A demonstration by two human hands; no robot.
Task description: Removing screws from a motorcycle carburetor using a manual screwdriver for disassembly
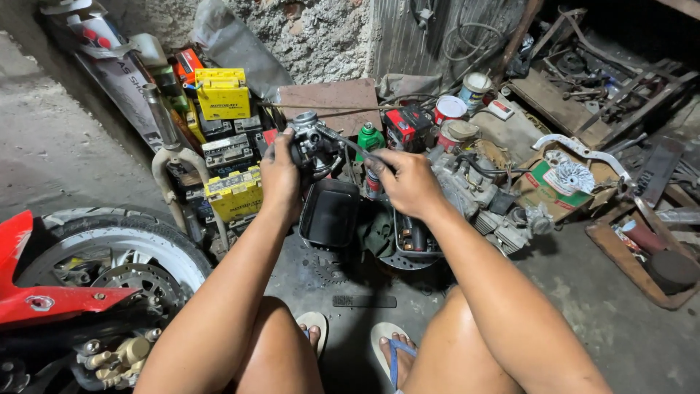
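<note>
At my far left stands a wheel (117, 255) with a red fender (44, 299), and beyond it yellow batteries (222, 95) stacked by the wall. My left hand (281, 179) is clamped on the carburetor (312, 142), held up above a black tray (329, 213). My right hand (408, 182) is closed on a thin tool (348, 144) whose tip touches the carburetor. An engine (477, 197) lies just right of it.

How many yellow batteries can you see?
2. One yellow battery sits on top of the stack by the wall; the other yellow battery stands lower, beside the left hand. More may be hidden in the pile.
</note>
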